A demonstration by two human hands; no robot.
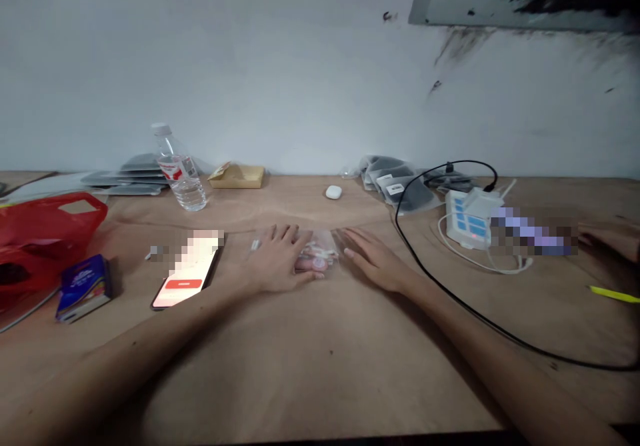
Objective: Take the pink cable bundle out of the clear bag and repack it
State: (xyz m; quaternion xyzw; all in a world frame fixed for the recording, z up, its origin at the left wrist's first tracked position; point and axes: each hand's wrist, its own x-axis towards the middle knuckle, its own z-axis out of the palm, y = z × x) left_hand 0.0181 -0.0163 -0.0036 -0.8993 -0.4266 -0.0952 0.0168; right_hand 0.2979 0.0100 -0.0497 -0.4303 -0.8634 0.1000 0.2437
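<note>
A clear plastic bag (327, 245) with small pinkish and white items inside lies on the wooden table, between my two hands. My left hand (280, 257) rests palm down over the bag's left part, its fingers spread and its thumb beside the pink items (314, 263). At the bag's right edge is my right hand (373, 257), on its side with the fingers stretched out and the thumb apart, holding nothing. What lies under my left palm is hidden.
Left: lit phone (184, 285), blue packet (84, 286), red bag (45, 239), water bottle (181, 173). Behind: cardboard tray (237, 177), white case (333, 193), grey packets (395, 183). Right: power strip (465, 219), black cable (430, 276), yellow pen (613, 293), another person's hand (613, 241).
</note>
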